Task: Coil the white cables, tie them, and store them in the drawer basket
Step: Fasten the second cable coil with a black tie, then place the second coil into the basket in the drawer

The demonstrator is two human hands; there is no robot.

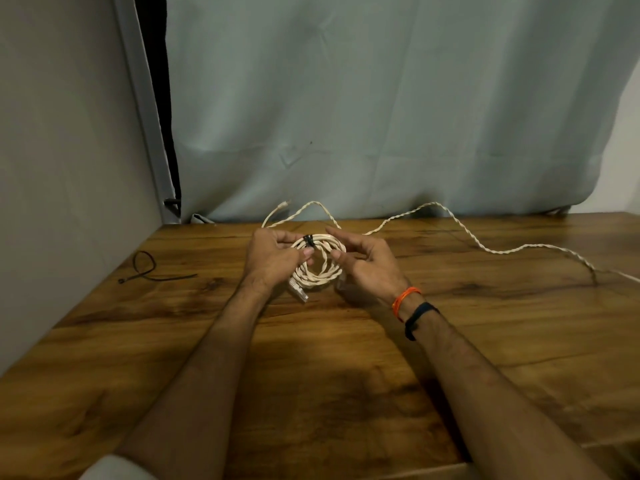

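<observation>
coiled white cable (318, 263) at frame centre, just above the wooden table (346, 375) | black tie (309, 240) on its top edge | left hand (273, 258) pinches the coil's left side | right hand (367, 263), fingers loosely curled, touches the right | second white cable (485, 247) lies loose toward upper right, nearer the right hand | spare black tie (149, 270) at left

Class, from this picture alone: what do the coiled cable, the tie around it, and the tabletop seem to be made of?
Coiled cable: probably plastic-sheathed wire, cream, twisted strands.
Tie: looks like black plastic, a thin matte band.
Tabletop: wood or wood-look laminate; brown grain, slight sheen.
</observation>
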